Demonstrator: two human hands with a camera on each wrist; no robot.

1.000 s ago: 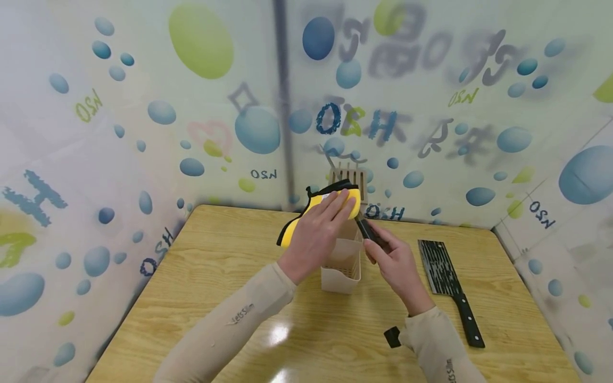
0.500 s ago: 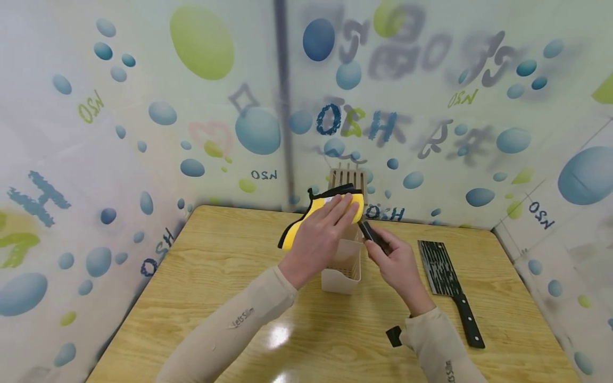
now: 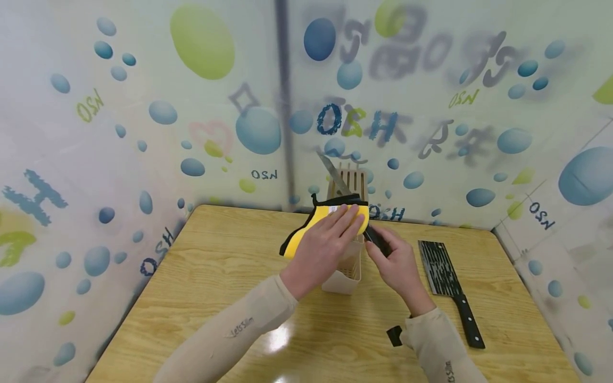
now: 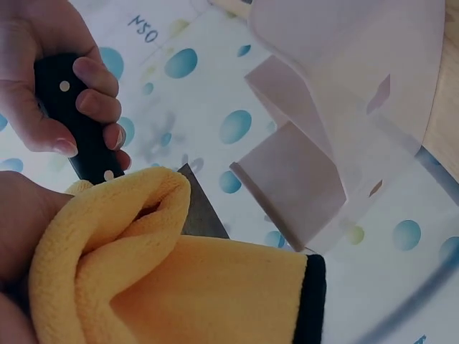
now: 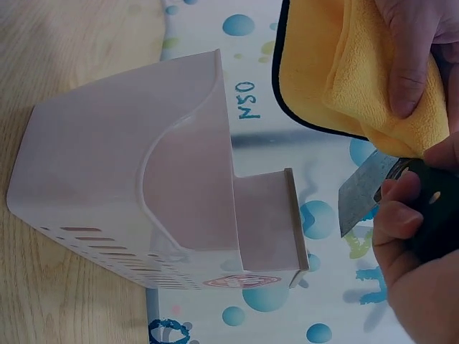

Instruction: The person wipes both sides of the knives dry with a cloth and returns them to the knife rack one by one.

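Note:
My right hand (image 3: pixel 397 263) grips the black riveted handle (image 4: pixel 79 118) of a kitchen knife (image 3: pixel 333 173), whose blade slants up and left. A yellow cloth with black edging (image 3: pixel 298 234) is folded over the blade near the handle. My left hand (image 3: pixel 318 252) holds this cloth against the blade, fingers laid over its top in the head view. From the right wrist view, the left thumb presses on the cloth. The blade's far part shows beyond the cloth; the middle is covered.
Behind and below the hands stands a pale plastic knife holder (image 5: pixel 93 158) with a slotted back. A cleaver (image 3: pixel 438 268) with a black handle lies on the wooden table (image 3: pixel 230 239) at the right. A patterned sheet (image 3: pixel 407 133) hangs behind the table.
The cloth and left hand have moved slightly down and right, toward the knife handle. More of the blade shows above the cloth than before. The right hand has barely moved.

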